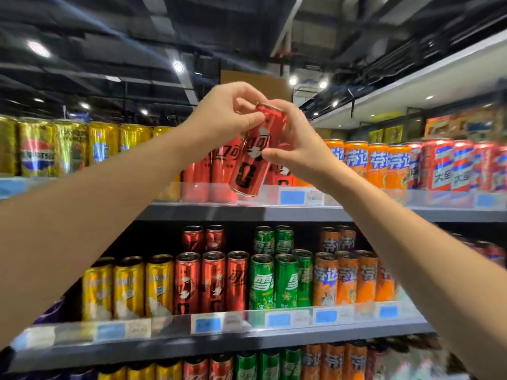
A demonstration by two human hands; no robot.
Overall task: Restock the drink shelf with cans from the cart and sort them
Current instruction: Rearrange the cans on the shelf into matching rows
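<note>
A tall red can [251, 163] with black lettering hangs tilted in front of the upper shelf [247, 212], its bottom just above the shelf's clear front lip. My left hand [225, 113] pinches it near the top rim from the left. My right hand [295, 145] grips its upper right side, thumb across the front. Behind it stand more red cans [219, 165] of the same kind. The cart is out of view.
On the upper shelf, gold cans [68, 146] stand at the left, orange cans [378, 165] and red-white-blue cans [452, 168] at the right. The middle shelf [219, 338] holds yellow, red, green and orange rows. More cans fill the shelf below.
</note>
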